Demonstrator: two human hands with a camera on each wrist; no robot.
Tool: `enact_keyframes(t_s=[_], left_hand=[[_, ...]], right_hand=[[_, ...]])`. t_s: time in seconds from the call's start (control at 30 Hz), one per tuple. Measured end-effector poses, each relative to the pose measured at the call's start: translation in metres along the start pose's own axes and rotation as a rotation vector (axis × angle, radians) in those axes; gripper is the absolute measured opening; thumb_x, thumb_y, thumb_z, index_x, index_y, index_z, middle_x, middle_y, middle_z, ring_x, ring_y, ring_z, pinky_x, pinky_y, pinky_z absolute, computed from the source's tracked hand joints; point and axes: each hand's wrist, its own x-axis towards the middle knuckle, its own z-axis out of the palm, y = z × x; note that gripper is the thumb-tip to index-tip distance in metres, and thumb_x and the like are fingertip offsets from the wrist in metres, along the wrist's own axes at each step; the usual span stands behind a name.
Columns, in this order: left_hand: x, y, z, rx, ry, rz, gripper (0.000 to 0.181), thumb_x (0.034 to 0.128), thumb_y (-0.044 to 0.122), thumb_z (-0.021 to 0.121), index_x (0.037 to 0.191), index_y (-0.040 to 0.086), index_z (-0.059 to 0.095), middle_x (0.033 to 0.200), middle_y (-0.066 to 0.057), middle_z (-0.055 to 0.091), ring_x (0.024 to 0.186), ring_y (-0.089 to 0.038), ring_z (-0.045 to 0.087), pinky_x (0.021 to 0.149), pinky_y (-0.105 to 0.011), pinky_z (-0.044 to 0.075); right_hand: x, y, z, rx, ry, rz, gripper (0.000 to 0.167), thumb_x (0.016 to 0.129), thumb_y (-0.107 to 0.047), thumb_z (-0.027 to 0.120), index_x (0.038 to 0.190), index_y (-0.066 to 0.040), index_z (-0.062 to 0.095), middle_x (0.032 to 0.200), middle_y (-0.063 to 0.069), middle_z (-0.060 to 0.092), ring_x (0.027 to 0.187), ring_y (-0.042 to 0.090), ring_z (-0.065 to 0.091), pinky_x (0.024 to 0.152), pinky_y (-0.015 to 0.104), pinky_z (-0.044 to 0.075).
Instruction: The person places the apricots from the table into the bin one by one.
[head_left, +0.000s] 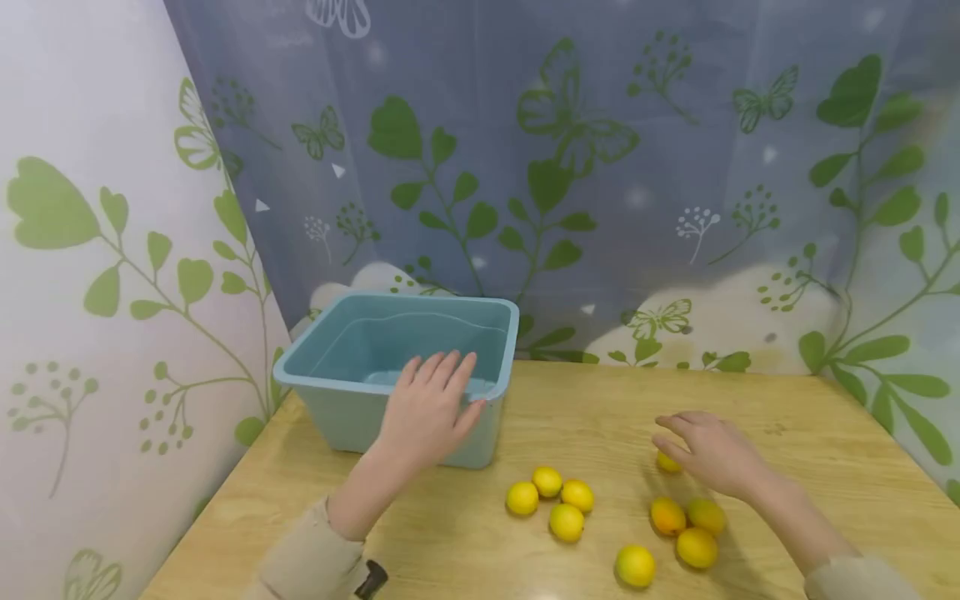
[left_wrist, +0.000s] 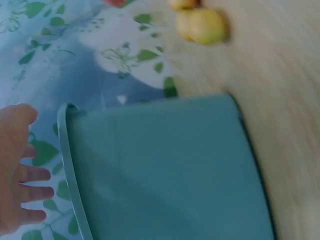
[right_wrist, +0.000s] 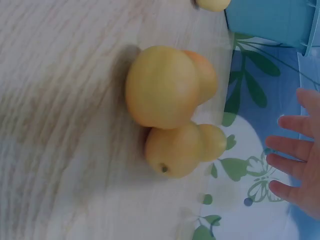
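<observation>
My left hand is held over the near rim of a blue-green plastic basin, its fingers extended and gripping nothing. In the left wrist view that hand appears beside the basin's wall. My right hand hovers at the right, fingers extended, partly hiding a yellow lemon. Just nearer stand three more lemons close together, one of them more orange. In the right wrist view the hand is apart from the lemons, with nothing in its fingers.
Between the hands, several lemons sit in a loose cluster right of the basin. A single lemon lies near the front of the wooden table. A leaf-patterned cloth hangs behind. Some small black object shows by the left sleeve.
</observation>
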Motion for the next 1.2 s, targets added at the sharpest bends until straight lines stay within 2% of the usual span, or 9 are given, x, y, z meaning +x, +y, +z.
enact_keyframes(t_s=[0.13, 0.23, 0.4, 0.6, 0.77, 1.03, 1.2], left_hand=[[-0.019, -0.015, -0.004, 0.028, -0.148, -0.026, 0.063, 0.0893, 0.051, 0.052, 0.14, 0.014, 0.043, 0.137, -0.015, 0.046, 0.123, -0.032, 0.044, 0.102, -0.053, 0.031], [-0.029, -0.026, -0.007, 0.01, -0.232, -0.065, 0.065, 0.0896, 0.055, 0.049, 0.143, 0.019, 0.038, 0.143, -0.015, 0.038, 0.13, -0.033, 0.036, 0.105, -0.054, 0.025], [-0.042, -0.04, -0.009, -0.043, -0.35, -0.135, 0.067, 0.0914, 0.057, 0.042, 0.147, 0.02, 0.031, 0.149, -0.016, 0.026, 0.135, -0.035, 0.023, 0.107, -0.056, 0.016], [-0.055, -0.053, -0.012, -0.106, -0.436, -0.157, 0.07, 0.0922, 0.059, 0.037, 0.148, 0.018, 0.027, 0.152, -0.016, 0.018, 0.138, -0.035, 0.017, 0.108, -0.056, 0.013], [-0.06, -0.061, -0.013, -0.149, -0.46, -0.137, 0.071, 0.0923, 0.06, 0.036, 0.148, 0.017, 0.026, 0.152, -0.017, 0.017, 0.137, -0.036, 0.016, 0.107, -0.057, 0.014], [-0.073, -0.072, -0.016, -0.16, -0.408, -0.109, 0.067, 0.0921, 0.052, 0.047, 0.145, 0.013, 0.033, 0.148, -0.019, 0.025, 0.135, -0.039, 0.022, 0.106, -0.057, 0.018], [-0.074, -0.076, -0.012, -0.164, -0.398, -0.073, 0.067, 0.0928, 0.051, 0.046, 0.145, 0.012, 0.032, 0.148, -0.02, 0.025, 0.135, -0.038, 0.021, 0.107, -0.055, 0.016]], right_hand=[[-0.006, 0.005, 0.002, 0.013, -0.013, 0.035, 0.049, 0.095, -0.04, 0.049, 0.121, 0.001, 0.059, 0.118, 0.024, 0.057, 0.11, 0.046, 0.049, 0.087, 0.066, 0.035], [-0.009, 0.009, 0.003, 0.008, -0.021, 0.043, 0.05, 0.096, -0.041, 0.048, 0.121, 0.001, 0.059, 0.118, 0.025, 0.057, 0.11, 0.047, 0.048, 0.086, 0.067, 0.034], [-0.013, 0.013, 0.005, -0.005, -0.03, 0.052, 0.05, 0.095, -0.04, 0.048, 0.122, 0.001, 0.058, 0.117, 0.025, 0.057, 0.11, 0.048, 0.048, 0.084, 0.068, 0.034], [-0.018, 0.019, 0.008, 0.001, -0.05, 0.077, 0.053, 0.095, -0.042, 0.047, 0.123, 0.002, 0.057, 0.118, 0.027, 0.055, 0.11, 0.05, 0.046, 0.084, 0.069, 0.033], [-0.018, 0.024, 0.009, -0.003, -0.067, 0.106, 0.054, 0.095, -0.042, 0.047, 0.124, 0.003, 0.056, 0.118, 0.029, 0.054, 0.11, 0.051, 0.045, 0.085, 0.069, 0.031], [-0.009, 0.021, 0.017, 0.0, -0.105, 0.093, 0.052, 0.094, -0.04, 0.05, 0.126, 0.001, 0.054, 0.12, 0.027, 0.054, 0.112, 0.05, 0.045, 0.087, 0.069, 0.03], [-0.009, 0.022, 0.02, 0.016, -0.119, 0.11, 0.049, 0.094, -0.034, 0.052, 0.126, 0.002, 0.054, 0.121, 0.029, 0.053, 0.113, 0.051, 0.043, 0.088, 0.07, 0.028]])
